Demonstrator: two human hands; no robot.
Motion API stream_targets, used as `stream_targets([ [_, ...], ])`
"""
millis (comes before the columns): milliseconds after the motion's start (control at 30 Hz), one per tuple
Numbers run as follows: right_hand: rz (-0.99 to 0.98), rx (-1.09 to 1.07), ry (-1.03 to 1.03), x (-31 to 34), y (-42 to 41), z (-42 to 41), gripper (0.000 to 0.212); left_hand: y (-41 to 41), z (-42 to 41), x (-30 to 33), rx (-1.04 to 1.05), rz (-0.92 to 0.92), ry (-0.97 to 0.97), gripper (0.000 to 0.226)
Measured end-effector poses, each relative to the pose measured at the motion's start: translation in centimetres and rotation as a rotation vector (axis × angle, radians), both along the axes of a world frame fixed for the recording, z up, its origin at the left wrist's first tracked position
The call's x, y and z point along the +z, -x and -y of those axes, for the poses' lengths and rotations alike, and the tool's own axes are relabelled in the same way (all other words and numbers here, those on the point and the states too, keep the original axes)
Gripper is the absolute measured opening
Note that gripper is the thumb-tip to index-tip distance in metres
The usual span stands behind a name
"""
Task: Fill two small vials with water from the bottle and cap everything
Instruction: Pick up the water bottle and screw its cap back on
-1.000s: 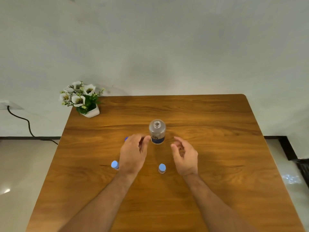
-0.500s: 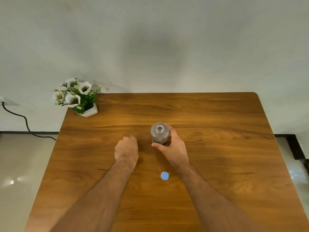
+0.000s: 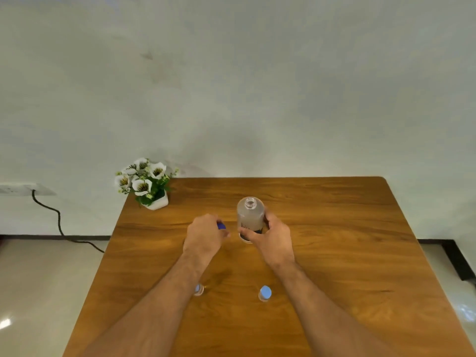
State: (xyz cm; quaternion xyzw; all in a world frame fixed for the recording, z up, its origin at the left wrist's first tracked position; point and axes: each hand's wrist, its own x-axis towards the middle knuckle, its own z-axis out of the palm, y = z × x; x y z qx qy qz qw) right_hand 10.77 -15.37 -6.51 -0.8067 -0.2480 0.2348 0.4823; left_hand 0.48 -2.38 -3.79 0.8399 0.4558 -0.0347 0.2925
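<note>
A clear water bottle (image 3: pixel 250 213) with a dark blue label stands upright and uncapped at the middle of the wooden table (image 3: pixel 334 253). My right hand (image 3: pixel 270 238) is wrapped around its lower part. My left hand (image 3: pixel 206 237), just left of the bottle, is closed on a dark blue bottle cap (image 3: pixel 221 226) that peeks out past the fingers. Nearer to me stand two small vials with light blue caps: one vial (image 3: pixel 264 293) between my forearms, the other vial (image 3: pixel 198 289) half hidden by my left forearm.
A white pot of white flowers (image 3: pixel 145 184) sits at the table's far left corner. A black cable (image 3: pixel 59 222) runs from a wall socket down to the floor on the left. The wall lies just beyond the table's far edge.
The view has tilted up, so the table sits lower in frame. My right hand went from open to gripping the bottle. My left hand closed on the blue cap and lifted slightly.
</note>
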Motion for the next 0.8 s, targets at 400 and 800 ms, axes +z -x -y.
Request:
stream_targets([
  [400, 0.205, -0.007, -0.266, 13.5, 1.0, -2.7, 0.069, -0.3, -2.3, 17.7, 0.187, 1.117, 0.373, 0.027],
  [800, 0.338, -0.014, -0.453, 23.9, 2.6, -4.1, 0.063, 0.6, -1.5, 29.7, -0.128, 1.061, 0.031, 0.034],
])
